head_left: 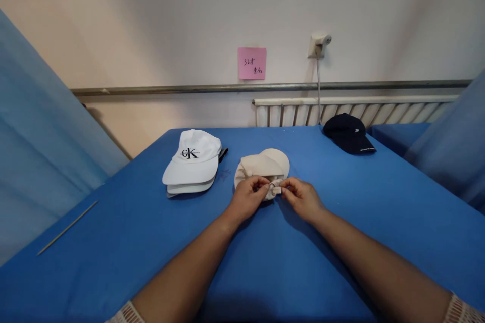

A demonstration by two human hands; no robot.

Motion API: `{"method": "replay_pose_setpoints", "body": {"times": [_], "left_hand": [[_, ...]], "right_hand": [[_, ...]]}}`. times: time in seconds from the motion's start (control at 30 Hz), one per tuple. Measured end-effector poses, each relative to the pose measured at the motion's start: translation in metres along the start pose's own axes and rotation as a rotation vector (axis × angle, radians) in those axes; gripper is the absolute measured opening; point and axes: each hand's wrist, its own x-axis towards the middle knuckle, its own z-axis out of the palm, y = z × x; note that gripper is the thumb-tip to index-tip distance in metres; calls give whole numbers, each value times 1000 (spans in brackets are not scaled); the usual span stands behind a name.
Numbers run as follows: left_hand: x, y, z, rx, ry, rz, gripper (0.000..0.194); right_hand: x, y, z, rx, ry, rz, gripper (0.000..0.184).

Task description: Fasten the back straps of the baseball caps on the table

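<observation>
A beige baseball cap lies in the middle of the blue-covered table, its brim pointing away from me and its back strap towards me. My left hand is closed, thumb and fingers pinching the cap's back edge beside the strap. Just to its right, my right hand pinches the free end of the cap strap, next to the buckle. The inside of the cap and part of its back edge are hidden behind my fingers.
White caps with black lettering sit stacked at the left. A dark navy cap lies at the back right. A thin stick rests near the left edge. Behind are a radiator, a metal rail and blue curtains.
</observation>
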Motion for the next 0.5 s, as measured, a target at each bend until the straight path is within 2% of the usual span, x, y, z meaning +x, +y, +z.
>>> {"method": "replay_pose_setpoints", "body": {"times": [0.13, 0.3, 0.5], "left_hand": [[1, 0, -2, -24, -54, 3, 21], [-1, -2, 2, -80, -76, -17, 22], [-2, 0, 2, 40, -59, 19, 23]], "right_hand": [[2, 1, 1, -49, 16, -117, 17], [6, 0, -4, -123, 33, -165, 17], [6, -4, -7, -237, 3, -207, 8]]}}
